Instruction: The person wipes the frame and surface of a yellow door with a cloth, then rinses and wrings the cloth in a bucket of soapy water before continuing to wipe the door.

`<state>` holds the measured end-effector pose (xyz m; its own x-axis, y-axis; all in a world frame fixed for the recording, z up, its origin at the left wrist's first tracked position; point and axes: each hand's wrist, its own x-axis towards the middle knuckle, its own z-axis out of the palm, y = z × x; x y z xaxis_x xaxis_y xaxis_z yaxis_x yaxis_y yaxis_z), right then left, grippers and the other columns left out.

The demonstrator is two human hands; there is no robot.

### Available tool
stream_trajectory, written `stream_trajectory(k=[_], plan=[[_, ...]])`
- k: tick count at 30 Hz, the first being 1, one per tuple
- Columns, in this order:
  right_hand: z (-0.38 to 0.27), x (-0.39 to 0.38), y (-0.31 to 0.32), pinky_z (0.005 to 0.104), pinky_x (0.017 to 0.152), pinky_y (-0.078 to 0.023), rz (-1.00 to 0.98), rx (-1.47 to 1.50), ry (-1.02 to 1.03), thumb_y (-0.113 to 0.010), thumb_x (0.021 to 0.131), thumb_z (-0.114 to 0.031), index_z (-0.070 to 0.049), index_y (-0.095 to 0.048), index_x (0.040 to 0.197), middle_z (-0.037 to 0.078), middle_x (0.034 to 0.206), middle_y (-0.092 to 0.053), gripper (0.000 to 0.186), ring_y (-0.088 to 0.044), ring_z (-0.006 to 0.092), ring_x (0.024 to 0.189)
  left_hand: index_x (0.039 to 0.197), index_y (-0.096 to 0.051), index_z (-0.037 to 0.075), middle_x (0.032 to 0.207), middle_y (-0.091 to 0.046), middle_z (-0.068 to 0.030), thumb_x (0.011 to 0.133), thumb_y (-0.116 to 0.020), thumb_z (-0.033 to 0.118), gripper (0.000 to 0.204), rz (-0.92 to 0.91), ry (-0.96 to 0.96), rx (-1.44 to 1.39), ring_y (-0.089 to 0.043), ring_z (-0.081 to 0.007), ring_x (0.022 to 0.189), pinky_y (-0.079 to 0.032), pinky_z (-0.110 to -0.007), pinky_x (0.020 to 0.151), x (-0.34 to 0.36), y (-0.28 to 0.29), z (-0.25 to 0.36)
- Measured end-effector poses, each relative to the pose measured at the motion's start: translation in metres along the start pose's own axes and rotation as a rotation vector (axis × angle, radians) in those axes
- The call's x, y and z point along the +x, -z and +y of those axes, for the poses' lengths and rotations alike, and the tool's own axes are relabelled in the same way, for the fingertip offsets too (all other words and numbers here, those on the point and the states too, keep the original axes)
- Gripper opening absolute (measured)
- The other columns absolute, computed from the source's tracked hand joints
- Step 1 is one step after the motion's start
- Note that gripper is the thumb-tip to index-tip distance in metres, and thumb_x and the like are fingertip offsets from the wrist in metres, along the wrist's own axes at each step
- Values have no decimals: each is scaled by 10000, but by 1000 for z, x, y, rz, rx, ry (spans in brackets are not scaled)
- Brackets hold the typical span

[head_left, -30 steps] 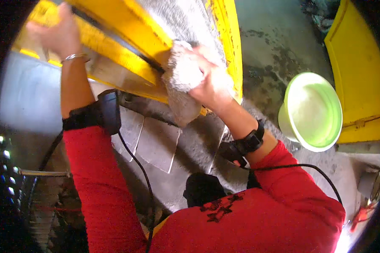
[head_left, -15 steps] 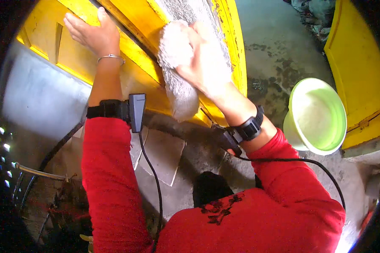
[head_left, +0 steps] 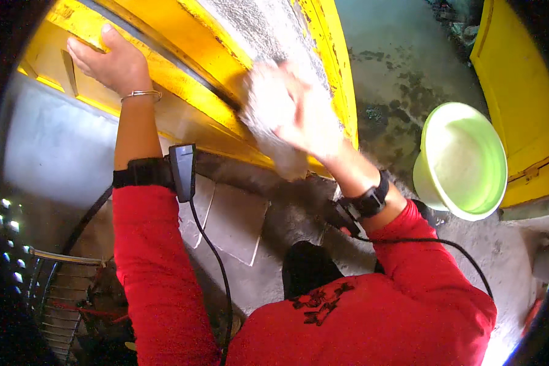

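A pale, fluffy cloth (head_left: 267, 97) is bunched in my right hand (head_left: 313, 113), and its lower end hangs free. That hand is blurred by motion and overexposed, with the cloth against the yellow door frame (head_left: 348, 79) and the rough grey wall strip (head_left: 250, 18). My left hand (head_left: 113, 63) rests on the yellow door (head_left: 165, 82), its fingers stretched out and the thumb apart, holding nothing.
A light green plastic basin (head_left: 434, 168) stands on the wet concrete floor (head_left: 384, 73) to my right. Beyond it is another yellow door panel (head_left: 524, 104). Loose pale tiles (head_left: 232, 222) lie below the door, and a wire rack (head_left: 61, 299) is at lower left.
My right hand has moved down and slightly right with the cloth. In the picture, my left hand sits a little lower and further left; the whole view has shifted slightly.
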<state>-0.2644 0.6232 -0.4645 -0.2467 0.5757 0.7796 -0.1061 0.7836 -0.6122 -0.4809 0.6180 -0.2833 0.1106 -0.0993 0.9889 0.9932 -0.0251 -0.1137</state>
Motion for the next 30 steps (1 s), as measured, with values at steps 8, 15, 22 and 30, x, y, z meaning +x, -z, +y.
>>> stream_trajectory(k=[8,15,22,30], plan=[[47,-61,-17,376,749,-445,50,-20,-120,-682,611,-177,-84,-539,1134,132,904,-520,551,-547,311,851,1260,-319,-95,1208,-425,-249,854,-505,187,528,24,59,44,-448,-354,1103,-355,-392,949,2,-2,6],[4,-27,-3,387,723,-463,21,-5,-132,-708,623,-141,-83,-577,1036,145,866,-528,437,-565,321,838,1266,-308,-119,1262,-378,-301,853,-500,229,574,17,15,81,-375,-408,1172,-281,-423,1013,4,1,3],[-60,80,14,376,791,-425,68,115,-36,-619,555,-178,-25,-550,1091,168,857,-528,562,-526,352,874,1289,-267,-117,1326,-287,-316,859,-493,238,602,-5,33,13,-260,-417,1256,-195,-450,1061,0,-2,16],[55,-77,-20,387,764,-462,74,-123,-179,-719,613,-151,-134,-524,1175,136,907,-526,595,-550,331,882,1294,-275,-101,1334,-290,-299,860,-485,255,599,-6,59,-6,-268,-403,1257,-207,-442,1059,-2,-5,16]])
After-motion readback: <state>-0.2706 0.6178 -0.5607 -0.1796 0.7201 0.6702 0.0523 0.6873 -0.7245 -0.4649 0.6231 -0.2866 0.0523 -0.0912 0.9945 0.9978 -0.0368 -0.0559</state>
